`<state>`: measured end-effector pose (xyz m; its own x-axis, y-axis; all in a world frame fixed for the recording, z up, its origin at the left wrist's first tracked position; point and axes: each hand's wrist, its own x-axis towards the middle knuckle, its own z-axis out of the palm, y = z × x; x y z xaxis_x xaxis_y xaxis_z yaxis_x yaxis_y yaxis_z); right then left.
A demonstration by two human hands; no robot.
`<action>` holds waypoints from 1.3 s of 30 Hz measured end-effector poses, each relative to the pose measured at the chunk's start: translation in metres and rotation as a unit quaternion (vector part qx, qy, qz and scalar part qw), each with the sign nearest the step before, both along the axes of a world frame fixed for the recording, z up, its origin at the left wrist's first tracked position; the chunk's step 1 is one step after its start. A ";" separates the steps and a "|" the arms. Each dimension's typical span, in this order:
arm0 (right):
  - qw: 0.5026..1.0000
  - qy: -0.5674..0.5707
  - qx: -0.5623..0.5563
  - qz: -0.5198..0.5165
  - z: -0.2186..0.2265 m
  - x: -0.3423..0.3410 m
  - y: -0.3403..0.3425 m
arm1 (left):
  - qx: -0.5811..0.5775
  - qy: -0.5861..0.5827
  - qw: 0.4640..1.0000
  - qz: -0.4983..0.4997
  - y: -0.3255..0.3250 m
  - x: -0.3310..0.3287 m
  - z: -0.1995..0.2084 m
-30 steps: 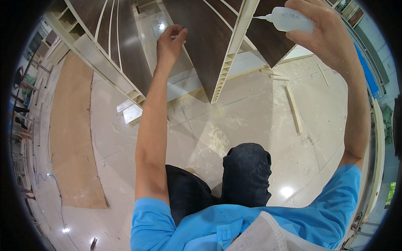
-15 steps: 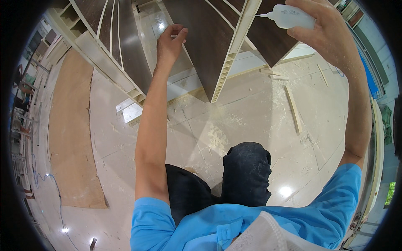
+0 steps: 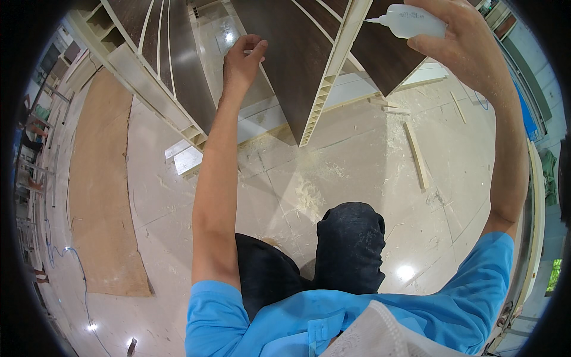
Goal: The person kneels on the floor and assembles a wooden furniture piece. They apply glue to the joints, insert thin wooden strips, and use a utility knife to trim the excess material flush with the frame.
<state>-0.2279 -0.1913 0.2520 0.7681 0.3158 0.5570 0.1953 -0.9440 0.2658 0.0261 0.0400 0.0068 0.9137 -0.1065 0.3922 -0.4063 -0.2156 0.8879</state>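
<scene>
Probably the biggest risk sits with the dark middle panel [image 3: 279,65]: what holds it up is not clear, so a knock from your forearm or knee could shift it or the dark right-hand panel [image 3: 389,53] beside it. Next comes the translucent bottle [image 3: 416,22], tipped on its side near the middle panel's pale hollow edge [image 3: 323,89], well up from the near corner. Your right hand [image 3: 455,35] is wrapped around it; squeezing too hard could flood that edge or drip on the brown face, and a wobble could drag the nozzle [image 3: 376,21] off line. Whether its tip touches, you can't tell from above. Your left hand [image 3: 242,56] is curled narrow by the middle panel's left edge; whether it pinches anything is unclear.

Around you, the cluttered room blurs at its rim, with a blue item [image 3: 529,116] on the right. Beneath you spreads the pale tiled floor [image 3: 351,178], a long brown sheet [image 3: 104,196] along its left side. Toward its right side lies a loose wooden strip [image 3: 417,156], which could slip underfoot. Scattered shavings [image 3: 309,199] could stick to any spilled liquid.
</scene>
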 end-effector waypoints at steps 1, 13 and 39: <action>1.000 0.000 -0.002 0.001 0.000 0.000 0.000 | -0.005 -0.010 1.000 -0.002 0.000 0.000 0.000; 1.000 0.000 0.024 -0.018 0.000 -0.005 0.005 | -0.007 -0.015 1.000 0.003 -0.001 0.001 -0.003; 0.994 0.081 0.074 -0.029 0.001 -0.002 0.019 | 0.004 -0.013 1.000 0.003 -0.001 0.002 -0.006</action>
